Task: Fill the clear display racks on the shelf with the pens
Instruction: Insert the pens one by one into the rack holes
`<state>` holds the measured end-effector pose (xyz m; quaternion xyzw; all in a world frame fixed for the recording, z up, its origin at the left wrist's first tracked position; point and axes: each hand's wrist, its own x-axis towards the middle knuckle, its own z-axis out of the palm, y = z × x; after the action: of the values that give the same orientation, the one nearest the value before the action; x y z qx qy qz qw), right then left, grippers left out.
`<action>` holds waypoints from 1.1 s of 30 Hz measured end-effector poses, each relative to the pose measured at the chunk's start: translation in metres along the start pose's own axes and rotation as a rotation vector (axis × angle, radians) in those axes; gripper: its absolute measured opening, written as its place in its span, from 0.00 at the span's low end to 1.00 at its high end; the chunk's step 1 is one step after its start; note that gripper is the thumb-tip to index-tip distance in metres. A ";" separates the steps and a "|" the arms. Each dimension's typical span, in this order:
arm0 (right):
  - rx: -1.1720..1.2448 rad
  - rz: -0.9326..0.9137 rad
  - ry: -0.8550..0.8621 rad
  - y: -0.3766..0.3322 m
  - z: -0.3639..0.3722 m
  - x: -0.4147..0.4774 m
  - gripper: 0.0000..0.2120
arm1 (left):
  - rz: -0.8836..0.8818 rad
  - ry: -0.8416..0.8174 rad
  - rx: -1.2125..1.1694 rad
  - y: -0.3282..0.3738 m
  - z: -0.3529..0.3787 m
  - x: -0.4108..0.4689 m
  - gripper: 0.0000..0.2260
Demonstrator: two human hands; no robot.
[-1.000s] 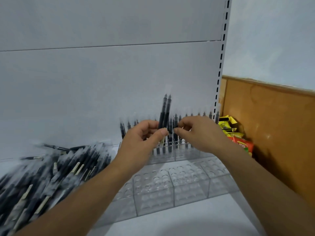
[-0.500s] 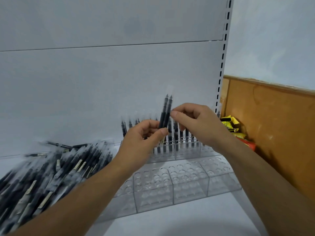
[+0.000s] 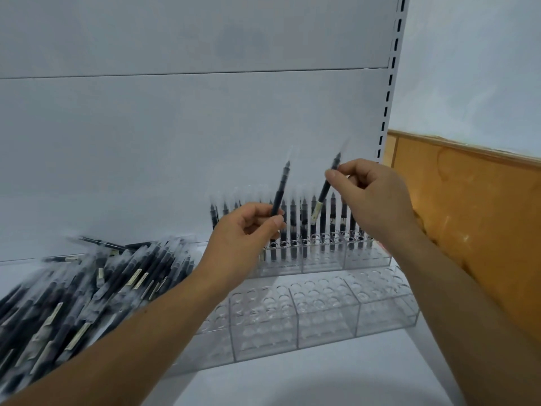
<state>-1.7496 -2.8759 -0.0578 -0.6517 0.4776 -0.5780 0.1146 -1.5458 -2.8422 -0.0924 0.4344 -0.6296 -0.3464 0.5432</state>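
My left hand (image 3: 243,232) grips one black pen (image 3: 280,189) upright near its lower end. My right hand (image 3: 371,197) pinches a second black pen (image 3: 327,184), tilted, above the rack. The clear stepped display rack (image 3: 322,315) stands on the shelf; its back row (image 3: 295,230) holds several pens upright, while the front tiers show bare round holes. A loose heap of black pens (image 3: 87,285) lies on the shelf at the left.
The white shelf back panel (image 3: 175,127) rises behind the rack, with a slotted upright (image 3: 389,83) at the right. A brown wooden board (image 3: 468,218) stands close beside the rack's right end. White shelf surface (image 3: 292,385) lies in front.
My right hand has taken one of the two pens from my left hand and lifted it up and to the right. The left hand keeps the other pen.
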 end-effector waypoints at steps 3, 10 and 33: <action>-0.115 -0.015 -0.036 0.007 0.003 0.000 0.08 | 0.001 -0.011 -0.001 0.000 0.000 0.000 0.04; -0.347 -0.049 -0.153 0.016 0.008 -0.002 0.08 | -0.001 -0.024 0.007 -0.001 0.001 0.000 0.05; 0.263 0.078 -0.354 -0.015 0.009 -0.013 0.10 | 0.045 -0.127 0.180 -0.001 0.003 -0.001 0.04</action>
<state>-1.7333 -2.8617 -0.0582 -0.7034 0.3956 -0.5071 0.3028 -1.5487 -2.8417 -0.0946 0.4443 -0.7010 -0.3027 0.4686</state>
